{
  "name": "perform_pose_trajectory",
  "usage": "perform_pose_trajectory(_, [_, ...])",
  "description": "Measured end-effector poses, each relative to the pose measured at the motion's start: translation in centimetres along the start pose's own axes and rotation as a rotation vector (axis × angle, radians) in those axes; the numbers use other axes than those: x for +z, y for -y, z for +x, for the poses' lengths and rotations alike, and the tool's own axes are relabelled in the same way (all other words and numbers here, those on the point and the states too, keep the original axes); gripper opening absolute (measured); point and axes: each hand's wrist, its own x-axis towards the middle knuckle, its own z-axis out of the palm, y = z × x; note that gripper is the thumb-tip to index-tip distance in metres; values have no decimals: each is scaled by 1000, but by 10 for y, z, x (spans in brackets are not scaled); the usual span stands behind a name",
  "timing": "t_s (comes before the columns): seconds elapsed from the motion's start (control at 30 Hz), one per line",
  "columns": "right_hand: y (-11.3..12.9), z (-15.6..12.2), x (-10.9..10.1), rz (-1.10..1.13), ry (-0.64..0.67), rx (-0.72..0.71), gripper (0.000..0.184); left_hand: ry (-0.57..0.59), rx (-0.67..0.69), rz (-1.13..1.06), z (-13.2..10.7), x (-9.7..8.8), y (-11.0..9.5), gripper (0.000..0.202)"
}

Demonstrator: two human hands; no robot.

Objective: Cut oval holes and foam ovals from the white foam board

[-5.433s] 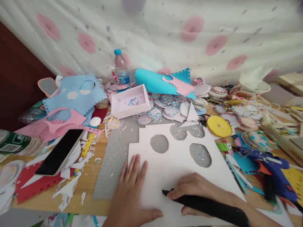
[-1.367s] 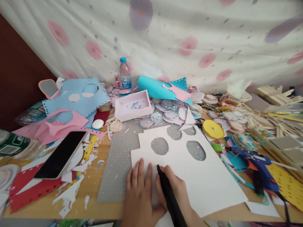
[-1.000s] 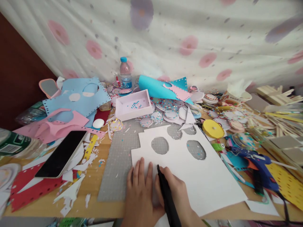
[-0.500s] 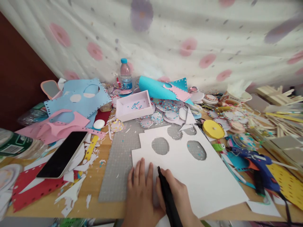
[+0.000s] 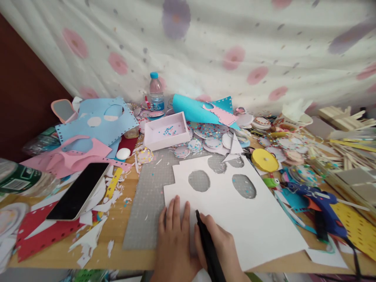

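White sheet lies on the grey cutting mat, near-centre of the wooden table. Its right part runs off the mat onto the clutter. 2 oval holes are cut thru it w/ mat showing inside, & the far edge has 2 more round bites.

Left hand rests flat on the sheet's near-left corner, palm down, fingers straight & close together, gripping nothing. Right hand sits just beside it, w/ fingers wrapped round a black tool. Whether the 2 hands touch, can't tell. The tool is long & slim. Its tip points away from the person & down at the sheet, just on the near side of the left hole. Tip on the paper or just above it: can't tell. Blade or nib is too small to make out.

Phone lies face up, screen dark, left of the mat on paper scraps. Pink tray sits beyond the mat w/ a few blue dots inside. Water bottle, blue cap, stands upright behind the tray, nr the spotted cloth at the back. Yellow disc lies just right of the sheet's far edge. Blue glue gun lies further right, well apart from both hands. Blue & pink paper w/ cut-outs is piled at far left.
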Motion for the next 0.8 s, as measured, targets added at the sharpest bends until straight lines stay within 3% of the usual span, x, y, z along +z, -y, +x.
perform_pose_trajectory(0.5, [0, -3, -15, 107, 87, -43, 17, -28, 1, -18, 0, -4, -2, 82])
perform_pose_trajectory(0.67, [-5, 2, -52, 284, 86, 261, 8, 9, 32, -139, 2, -11, 3, 103])
perform_pose_trajectory(0.73, [-21, 2, -76, 304, 11, 409, 16, -12, 13, -233, -1, -20, 9, 91])
perform_pose_trajectory(0.8, [-42, -1, -99, 258, -127, 491, 24, -111, -87, -333, -8, -32, 17, 63])
